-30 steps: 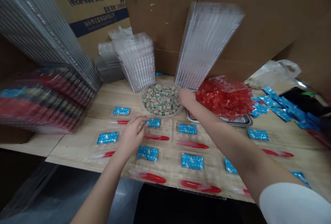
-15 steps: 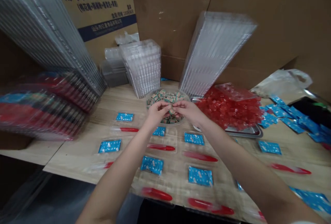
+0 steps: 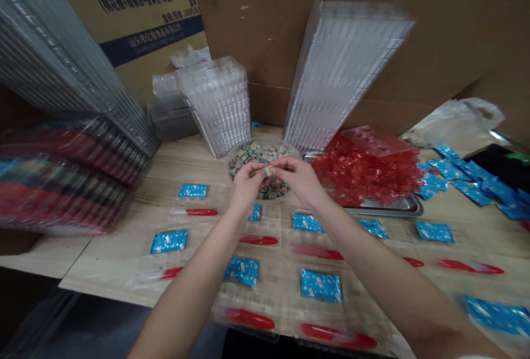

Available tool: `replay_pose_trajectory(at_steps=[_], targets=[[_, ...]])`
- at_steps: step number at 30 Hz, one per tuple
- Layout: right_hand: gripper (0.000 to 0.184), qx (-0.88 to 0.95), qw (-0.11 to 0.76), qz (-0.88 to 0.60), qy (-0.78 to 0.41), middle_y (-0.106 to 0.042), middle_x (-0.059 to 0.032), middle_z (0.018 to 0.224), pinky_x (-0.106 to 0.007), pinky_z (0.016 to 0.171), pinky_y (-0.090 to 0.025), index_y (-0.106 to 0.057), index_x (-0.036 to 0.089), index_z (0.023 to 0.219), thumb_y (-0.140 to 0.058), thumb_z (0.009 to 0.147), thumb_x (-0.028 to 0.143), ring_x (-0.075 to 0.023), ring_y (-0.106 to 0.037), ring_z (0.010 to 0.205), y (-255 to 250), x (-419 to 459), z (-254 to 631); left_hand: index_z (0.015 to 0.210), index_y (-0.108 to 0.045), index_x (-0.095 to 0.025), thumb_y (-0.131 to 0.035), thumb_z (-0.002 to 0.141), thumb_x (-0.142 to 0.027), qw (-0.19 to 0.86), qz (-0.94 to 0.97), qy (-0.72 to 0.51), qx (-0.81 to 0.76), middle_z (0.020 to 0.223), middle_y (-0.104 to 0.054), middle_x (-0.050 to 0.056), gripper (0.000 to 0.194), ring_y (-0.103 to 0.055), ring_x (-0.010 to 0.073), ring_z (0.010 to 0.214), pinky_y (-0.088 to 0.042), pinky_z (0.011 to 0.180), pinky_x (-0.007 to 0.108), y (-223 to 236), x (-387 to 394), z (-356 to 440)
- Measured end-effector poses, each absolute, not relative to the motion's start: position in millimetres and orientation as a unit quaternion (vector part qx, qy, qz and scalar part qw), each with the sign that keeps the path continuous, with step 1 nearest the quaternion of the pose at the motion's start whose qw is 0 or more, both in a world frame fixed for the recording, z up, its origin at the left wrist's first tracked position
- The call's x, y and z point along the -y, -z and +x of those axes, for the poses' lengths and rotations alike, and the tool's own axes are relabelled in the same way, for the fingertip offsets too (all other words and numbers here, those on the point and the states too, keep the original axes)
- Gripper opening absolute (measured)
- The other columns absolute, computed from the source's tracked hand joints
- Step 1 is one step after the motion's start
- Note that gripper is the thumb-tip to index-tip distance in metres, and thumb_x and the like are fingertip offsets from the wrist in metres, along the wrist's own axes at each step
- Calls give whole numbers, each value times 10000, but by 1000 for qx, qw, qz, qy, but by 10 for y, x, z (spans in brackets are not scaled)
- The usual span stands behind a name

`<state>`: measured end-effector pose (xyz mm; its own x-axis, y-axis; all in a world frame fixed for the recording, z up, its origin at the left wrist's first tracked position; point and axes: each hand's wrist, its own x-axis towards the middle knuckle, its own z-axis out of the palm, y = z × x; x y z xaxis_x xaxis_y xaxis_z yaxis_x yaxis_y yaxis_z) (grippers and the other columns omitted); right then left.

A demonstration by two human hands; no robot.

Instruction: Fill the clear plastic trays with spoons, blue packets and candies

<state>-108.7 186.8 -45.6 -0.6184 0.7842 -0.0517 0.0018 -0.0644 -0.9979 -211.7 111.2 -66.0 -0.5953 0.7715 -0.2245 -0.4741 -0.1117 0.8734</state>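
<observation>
A small striped candy piece [image 3: 268,171], with green and yellowish bands, is pinched between the fingertips of both hands. My left hand [image 3: 247,185] grips it from the left, thumb and fingers closed. From the other side my right hand [image 3: 298,181] closes on it too. Both are over a round clear bowl [image 3: 230,167] full of similar layered candy pieces [image 3: 263,152]. My forearms stretch across clear plastic trays, each with a blue packet [image 3: 321,285] and a red, slender plastic piece [image 3: 248,318] in it.
Right of the bowl, a metal tray [image 3: 408,207] holds a heap of red translucent pieces [image 3: 364,171]. Loose blue packets [image 3: 472,190] lie farther right. Tall clear tray stacks [image 3: 343,72] stand behind, against cardboard [image 3: 260,27]. At left, filled packs [image 3: 62,182] are piled up.
Both hands stay together at the bowl, and the striped candy piece now shows more plainly between the fingertips. The camera view has shifted slightly.
</observation>
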Motion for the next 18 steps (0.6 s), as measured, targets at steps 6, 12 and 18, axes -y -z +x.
replay_pose_trajectory(at_steps=[6,12,18], targets=[[143,646,357,-345,-580,-622,0,690,-274,600,-470,-634,185,741,-677,636,272,-138,-569,628,550,-1799,-1164,774,-642,-158,-731,666,-225,485,107,-736,-460,781,-676,1,155,-630,88,720,-490,765,235,623,-994,-2059],[205,522,319,-341,-713,-646,6,716,-292,671,-507,-640,177,737,-730,581,274,-118,-590,627,454,-1757,-1076,772,-621,-161,-715,689,-151,490,66,-750,-441,755,-681,-17,126,-640,71,694,-500,717,196,618,-967,-2079],[210,561,366,-351,-654,-660,-16,737,-283,614,-483,-651,179,759,-700,612,322,-145,-597,653,425,-1733,-1113,767,-601,-159,-640,745,-77,481,31,-756,-443,685,-673,-27,93,-639,58,650,-494,680,163,596,-1010,-2029]])
